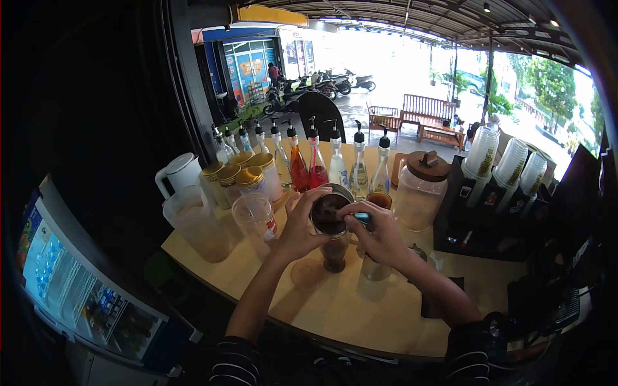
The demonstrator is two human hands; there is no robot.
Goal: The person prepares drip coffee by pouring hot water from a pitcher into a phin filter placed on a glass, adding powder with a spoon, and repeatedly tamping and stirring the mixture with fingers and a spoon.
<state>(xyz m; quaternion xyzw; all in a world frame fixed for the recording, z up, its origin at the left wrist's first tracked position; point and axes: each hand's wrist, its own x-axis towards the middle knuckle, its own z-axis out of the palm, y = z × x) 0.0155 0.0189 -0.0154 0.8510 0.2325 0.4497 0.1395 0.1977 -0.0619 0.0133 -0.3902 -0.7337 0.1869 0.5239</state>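
Two hands at a dark-filled round vessel

A round, metal-rimmed vessel with dark contents (330, 217) is held above the pale wooden surface (302, 309), near its middle. Under it stands a clear, narrow-footed glass with dark brown contents (334, 257); whether the two touch is hidden.

The left hand (296, 225) wraps the vessel's near left side, fingers curled around it and thumb low. The right hand (381, 237) comes from the other side, thumb and forefinger pressed together over the opening; whether they pinch anything is too small to tell. A small teal object (363, 219) shows at that hand.

Just beneath the right hand stands a squat metal pitcher (376, 269). Left of the left hand are a clear plastic pitcher with a red mark (252, 222) and a taller, cloudy plastic pitcher (203, 235).

Behind them sit gold-lidded, rounded jars (250, 181) and a row of black-pumped glass bottles (317, 174). To the right are a wide clear jar with a brown lid (421, 201) and a black rack of stacked clear cups (450, 222).
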